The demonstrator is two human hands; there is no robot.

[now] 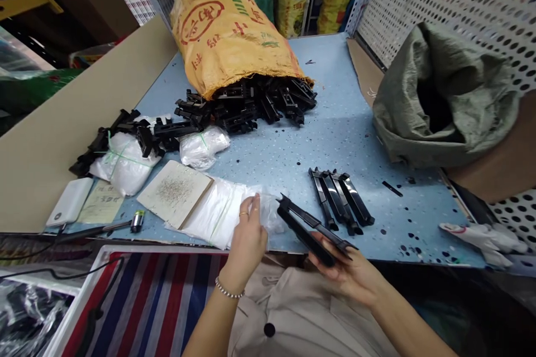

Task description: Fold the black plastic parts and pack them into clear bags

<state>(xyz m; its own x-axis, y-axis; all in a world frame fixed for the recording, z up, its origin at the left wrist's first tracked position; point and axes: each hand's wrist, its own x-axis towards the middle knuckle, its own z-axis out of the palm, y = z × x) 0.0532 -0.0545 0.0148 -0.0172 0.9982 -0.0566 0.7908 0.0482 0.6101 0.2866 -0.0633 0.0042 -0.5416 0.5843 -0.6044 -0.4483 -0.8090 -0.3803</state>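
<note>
My right hand (347,270) is closed round a stack of long black plastic parts (307,228), held tilted over the table's near edge. My left hand (248,234) pinches a thin clear plastic bag (268,215) at the top of a flat stack of clear bags (213,212). A ring shows on one finger and a bead bracelet on the wrist. Just beyond my right hand, several more black parts (341,201) lie side by side on the blue table (335,128).
A yellow woven sack (228,28) spills black parts (251,103) at the table's middle back. More black parts and tied white bags (125,162) lie at left, with a board (173,192), power bank (69,201) and lighter (137,220). A green sack (444,95) stands right; a glove (481,237) lies near it.
</note>
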